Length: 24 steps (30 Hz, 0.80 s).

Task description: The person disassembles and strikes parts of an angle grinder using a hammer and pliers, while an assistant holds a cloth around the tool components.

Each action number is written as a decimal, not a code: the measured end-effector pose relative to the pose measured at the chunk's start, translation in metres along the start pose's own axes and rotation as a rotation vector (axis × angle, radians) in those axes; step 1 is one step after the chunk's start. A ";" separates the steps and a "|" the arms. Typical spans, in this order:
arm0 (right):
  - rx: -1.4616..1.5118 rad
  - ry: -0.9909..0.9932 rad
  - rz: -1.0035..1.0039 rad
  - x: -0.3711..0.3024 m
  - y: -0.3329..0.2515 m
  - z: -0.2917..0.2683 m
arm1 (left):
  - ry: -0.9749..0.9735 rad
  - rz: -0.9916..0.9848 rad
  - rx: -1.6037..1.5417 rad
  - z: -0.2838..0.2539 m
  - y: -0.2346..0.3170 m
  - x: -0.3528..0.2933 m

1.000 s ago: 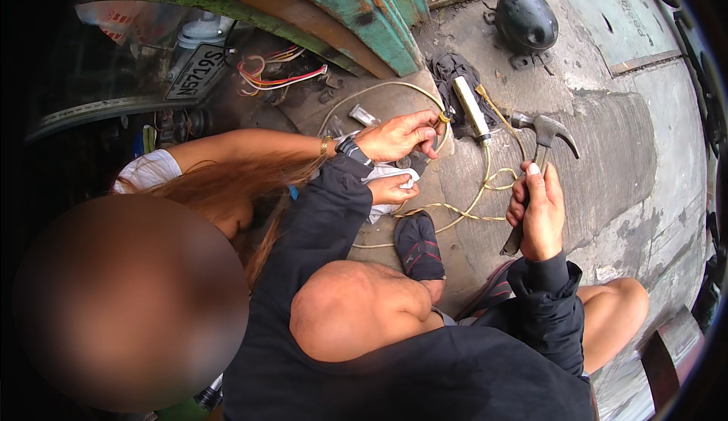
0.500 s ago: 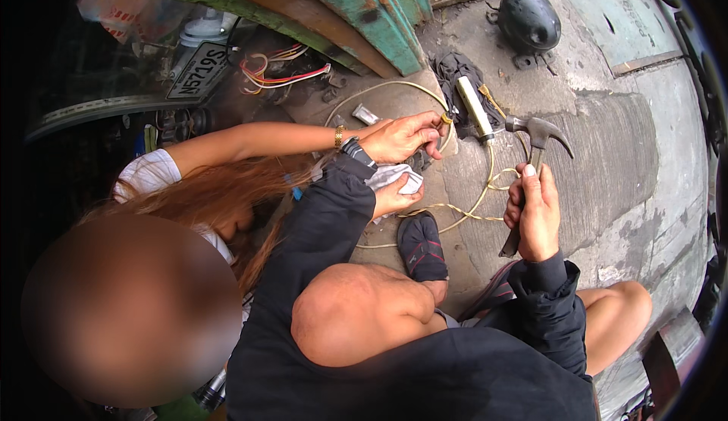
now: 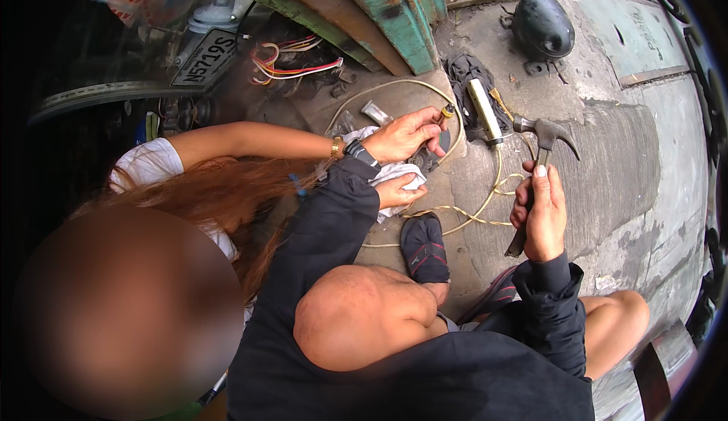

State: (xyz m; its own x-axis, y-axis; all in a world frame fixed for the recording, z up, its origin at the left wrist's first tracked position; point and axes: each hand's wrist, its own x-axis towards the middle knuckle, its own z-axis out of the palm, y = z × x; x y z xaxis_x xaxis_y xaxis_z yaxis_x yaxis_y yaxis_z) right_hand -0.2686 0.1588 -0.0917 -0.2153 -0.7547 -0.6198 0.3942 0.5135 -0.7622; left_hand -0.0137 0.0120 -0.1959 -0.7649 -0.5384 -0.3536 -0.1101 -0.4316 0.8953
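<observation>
My right hand (image 3: pixel 546 220) is closed round the handle of a claw hammer (image 3: pixel 547 134), its head raised upright above the ground. My left hand (image 3: pixel 402 137), a black watch at the wrist, pinches a small tool (image 3: pixel 447 111) with a yellow and dark end, perhaps a screwdriver; the fingers hide part of it. Under that hand lies a dark round part (image 3: pixel 438 150), half hidden. Just below, a co-worker's hand (image 3: pixel 397 192) holds a whitish cloth (image 3: pixel 400 172). The co-worker's other forearm (image 3: pixel 258 140), wearing a gold watch, passes behind my left wrist.
A pale cable (image 3: pixel 474 216) loops over the concrete to a white power strip (image 3: pixel 484 109) on dark cloth. Farther off lies a black rounded shell (image 3: pixel 543 25). A green metal post (image 3: pixel 387 12) and red and white wires (image 3: pixel 296 72) are at the back left. My sandalled foot (image 3: pixel 425 247) is close by.
The view has shifted slightly. In my left fingers the tool's yellow and dark end now shows more plainly, pointing up. The hammer stays raised in my right hand.
</observation>
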 end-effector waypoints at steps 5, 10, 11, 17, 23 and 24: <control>-0.123 -0.060 -0.076 0.005 -0.010 0.008 | -0.032 -0.010 0.114 -0.001 -0.005 0.001; -0.266 -0.148 -0.086 0.010 -0.027 0.013 | -0.028 -0.022 0.337 0.004 0.002 0.000; -0.337 -0.179 -0.088 0.014 -0.026 0.014 | -0.024 -0.012 0.378 0.004 0.000 0.000; -0.360 -0.225 0.049 0.029 -0.060 0.004 | -0.067 -0.028 0.396 0.011 0.008 0.007; 0.023 0.227 -0.581 0.037 -0.059 0.023 | -0.055 -0.060 0.377 0.006 0.006 0.001; -0.520 0.263 -0.673 0.051 -0.028 0.013 | -0.061 -0.058 0.315 0.010 0.003 0.008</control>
State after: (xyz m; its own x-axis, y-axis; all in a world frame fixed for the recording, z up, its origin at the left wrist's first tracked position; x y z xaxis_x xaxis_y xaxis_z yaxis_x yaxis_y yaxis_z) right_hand -0.2788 0.1002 -0.0997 -0.4786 -0.8779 0.0155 -0.3313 0.1643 -0.9291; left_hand -0.0258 0.0134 -0.1931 -0.7874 -0.4707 -0.3981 -0.3383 -0.2099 0.9173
